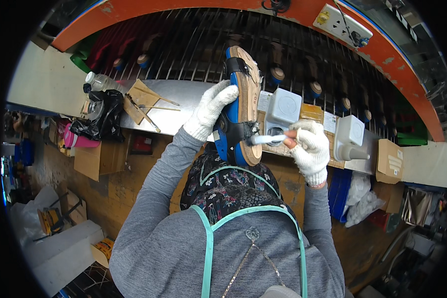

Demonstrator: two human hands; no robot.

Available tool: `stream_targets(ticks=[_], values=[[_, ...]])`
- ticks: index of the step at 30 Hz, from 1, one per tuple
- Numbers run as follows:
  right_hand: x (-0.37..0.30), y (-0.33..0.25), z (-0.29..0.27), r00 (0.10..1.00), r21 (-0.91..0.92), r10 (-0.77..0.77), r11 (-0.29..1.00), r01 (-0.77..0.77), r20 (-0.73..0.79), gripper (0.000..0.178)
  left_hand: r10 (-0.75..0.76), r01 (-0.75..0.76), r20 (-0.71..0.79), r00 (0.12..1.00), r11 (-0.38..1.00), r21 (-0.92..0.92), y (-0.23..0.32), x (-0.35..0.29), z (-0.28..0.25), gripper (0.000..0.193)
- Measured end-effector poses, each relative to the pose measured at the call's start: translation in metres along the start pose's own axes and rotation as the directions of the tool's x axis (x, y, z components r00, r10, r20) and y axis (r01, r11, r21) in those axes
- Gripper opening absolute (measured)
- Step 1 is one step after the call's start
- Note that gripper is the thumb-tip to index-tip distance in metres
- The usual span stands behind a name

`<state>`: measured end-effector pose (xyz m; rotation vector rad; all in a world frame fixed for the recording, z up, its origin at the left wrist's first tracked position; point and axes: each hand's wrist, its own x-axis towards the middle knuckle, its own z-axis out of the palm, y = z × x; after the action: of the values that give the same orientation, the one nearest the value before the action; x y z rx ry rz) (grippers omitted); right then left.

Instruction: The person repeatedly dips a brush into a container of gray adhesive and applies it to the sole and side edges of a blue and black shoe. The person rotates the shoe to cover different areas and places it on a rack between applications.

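Note:
A sandal [247,94] with black straps sits on a blue shoe last, its tan underside turned up toward the right. My left hand [212,110], in a white knitted glove, is wrapped round the last's left side and holds it upright over my lap. My right hand [310,151], gloved with bare fingertips showing, pinches a brush with a white handle [270,139]. The brush's dark bristles touch or nearly touch the sandal's edge by the lower strap. Just beyond the brush stands a white plastic pot [285,108] with an open round mouth at its near end.
A second white pot [350,131] with a nozzle stands farther right on the metal ledge [179,97]. To the left lie brushes on cardboard [145,106], a black plastic bag [107,116] and a clear bottle [107,83]. Several lasts [277,74] rest among metal rods behind.

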<state>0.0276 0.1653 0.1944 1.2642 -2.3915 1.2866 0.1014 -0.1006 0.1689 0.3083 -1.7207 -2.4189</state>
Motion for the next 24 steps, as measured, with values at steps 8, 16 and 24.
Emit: stream_targets(ticks=[8,16,24], values=[[0.004,0.003,-0.005,0.988,0.393,0.084,0.911,-0.128,0.129,0.012,-0.045,0.05,0.045,0.998,0.992,-0.115,0.002,-0.011,0.006,0.061],[-0.003,0.017,0.028,0.96,0.331,0.26,0.901,-0.279,0.103,0.011,-0.105,0.082,-0.061,0.993,0.952,-0.293,-0.022,-0.037,0.016,0.063],[-0.042,0.0,-0.006,0.851,0.351,0.409,0.784,-0.513,0.33,0.015,-0.122,0.077,-0.249,0.961,0.98,-0.185,-0.025,-0.047,-0.006,0.061]])
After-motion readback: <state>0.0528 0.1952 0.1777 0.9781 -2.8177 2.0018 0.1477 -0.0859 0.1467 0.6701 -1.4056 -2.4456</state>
